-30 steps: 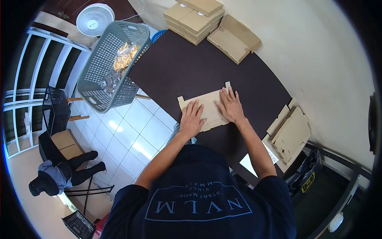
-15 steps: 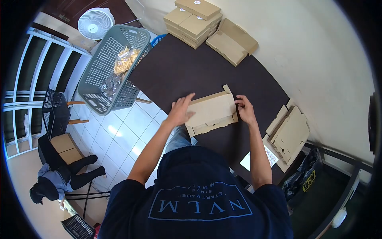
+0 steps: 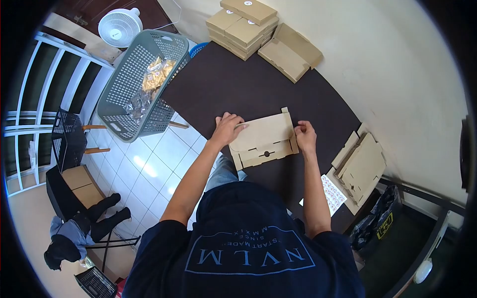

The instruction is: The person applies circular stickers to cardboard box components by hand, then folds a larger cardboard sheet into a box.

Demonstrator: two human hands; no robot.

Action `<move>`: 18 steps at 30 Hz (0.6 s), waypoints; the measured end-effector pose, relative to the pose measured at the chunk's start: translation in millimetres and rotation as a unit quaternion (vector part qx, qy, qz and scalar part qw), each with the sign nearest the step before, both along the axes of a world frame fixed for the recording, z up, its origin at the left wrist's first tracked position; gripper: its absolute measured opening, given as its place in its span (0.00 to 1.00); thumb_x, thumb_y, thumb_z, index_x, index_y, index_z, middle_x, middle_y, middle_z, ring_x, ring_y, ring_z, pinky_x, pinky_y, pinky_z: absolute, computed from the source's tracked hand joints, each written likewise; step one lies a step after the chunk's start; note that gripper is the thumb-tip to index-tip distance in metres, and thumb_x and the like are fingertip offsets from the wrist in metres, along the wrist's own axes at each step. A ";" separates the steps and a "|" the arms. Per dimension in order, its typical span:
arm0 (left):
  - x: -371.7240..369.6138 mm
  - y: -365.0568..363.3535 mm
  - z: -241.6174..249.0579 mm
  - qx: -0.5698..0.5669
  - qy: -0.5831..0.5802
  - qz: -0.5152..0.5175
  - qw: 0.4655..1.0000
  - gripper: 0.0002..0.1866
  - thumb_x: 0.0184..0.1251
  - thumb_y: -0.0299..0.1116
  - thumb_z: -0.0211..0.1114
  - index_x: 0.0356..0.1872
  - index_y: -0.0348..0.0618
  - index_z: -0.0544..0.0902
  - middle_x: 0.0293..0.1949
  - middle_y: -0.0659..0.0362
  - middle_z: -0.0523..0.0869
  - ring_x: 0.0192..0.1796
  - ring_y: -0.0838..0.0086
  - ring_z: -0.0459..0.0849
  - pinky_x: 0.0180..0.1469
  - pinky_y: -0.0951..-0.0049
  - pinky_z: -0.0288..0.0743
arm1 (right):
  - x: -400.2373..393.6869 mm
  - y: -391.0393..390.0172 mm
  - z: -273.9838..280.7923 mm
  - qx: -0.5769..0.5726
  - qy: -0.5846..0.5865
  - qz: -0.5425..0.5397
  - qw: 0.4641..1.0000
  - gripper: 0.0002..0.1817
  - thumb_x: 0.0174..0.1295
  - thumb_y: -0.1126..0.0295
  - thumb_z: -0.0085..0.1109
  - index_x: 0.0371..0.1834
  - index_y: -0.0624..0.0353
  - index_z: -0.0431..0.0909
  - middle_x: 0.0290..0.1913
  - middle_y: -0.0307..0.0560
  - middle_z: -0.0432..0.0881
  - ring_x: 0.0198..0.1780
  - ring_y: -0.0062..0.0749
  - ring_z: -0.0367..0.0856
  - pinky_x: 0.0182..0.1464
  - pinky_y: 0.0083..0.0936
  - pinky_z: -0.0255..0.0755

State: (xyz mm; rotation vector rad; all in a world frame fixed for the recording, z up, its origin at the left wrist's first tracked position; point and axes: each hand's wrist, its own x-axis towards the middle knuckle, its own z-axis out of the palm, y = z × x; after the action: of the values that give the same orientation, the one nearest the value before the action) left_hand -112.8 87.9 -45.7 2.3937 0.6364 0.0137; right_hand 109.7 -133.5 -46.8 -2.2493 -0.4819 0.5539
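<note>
A partly folded brown cardboard box [image 3: 266,133] lies on the dark table in front of me, with a slotted front strip and a round hole facing my body. My left hand [image 3: 228,129] grips its left edge, thumb over the panel and fingers bent. At the right edge, my right hand [image 3: 305,136] pinches the side flap between thumb and curled fingers. A small tab sticks up at the box's far right corner. Right of my forearm, a sheet of round stickers [image 3: 332,195] rests partly against flat cardboard blanks [image 3: 361,166].
Closed boxes [image 3: 243,30] are stacked at the table's far end beside an open box [image 3: 289,52]. A grey basket [image 3: 117,99] with bagged goods stands left, near a white fan [image 3: 119,29]. Another person [image 3: 74,233] sits at lower left. A black bag [image 3: 377,218] is at right.
My fingers have closed on the box's two side edges. Its front strip has turned outward, showing the round hole more fully. The seated person has leaned slightly.
</note>
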 end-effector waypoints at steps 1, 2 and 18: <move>1.3 5.0 -3.1 -0.022 -0.011 0.016 1.000 0.14 0.71 0.45 0.63 0.43 0.46 0.86 0.48 0.62 0.81 0.53 0.65 0.74 0.52 0.59 0.60 | -1.6 -2.7 -0.1 0.013 0.045 -0.035 0.998 0.15 0.61 0.76 0.60 0.53 0.61 0.78 0.39 0.50 0.88 0.41 0.43 0.88 0.48 0.35 0.80; 3.0 8.8 -6.2 -0.023 -0.011 0.015 1.000 0.14 0.71 0.45 0.63 0.43 0.46 0.86 0.48 0.62 0.81 0.53 0.65 0.74 0.52 0.59 0.60 | -2.9 -4.1 -0.6 0.012 0.045 -0.035 0.998 0.15 0.61 0.76 0.60 0.53 0.61 0.78 0.39 0.50 0.88 0.41 0.43 0.88 0.48 0.35 0.80; -30.9 22.4 -14.2 -0.065 -0.183 0.477 0.857 0.28 0.79 0.54 0.52 0.44 0.33 0.84 0.29 0.54 0.86 0.34 0.68 0.85 0.42 0.66 0.77 | 22.6 104.5 4.0 -0.042 -0.120 0.044 0.991 0.24 0.63 0.51 0.65 0.43 0.65 0.82 0.53 0.62 0.76 0.53 0.58 0.78 0.55 0.47 0.74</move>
State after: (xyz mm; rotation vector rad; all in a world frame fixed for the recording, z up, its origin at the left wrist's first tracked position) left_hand -143.7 110.3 -60.0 1.6464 1.4925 0.7938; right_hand 132.3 -29.0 -42.8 -2.3971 -0.6943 0.3541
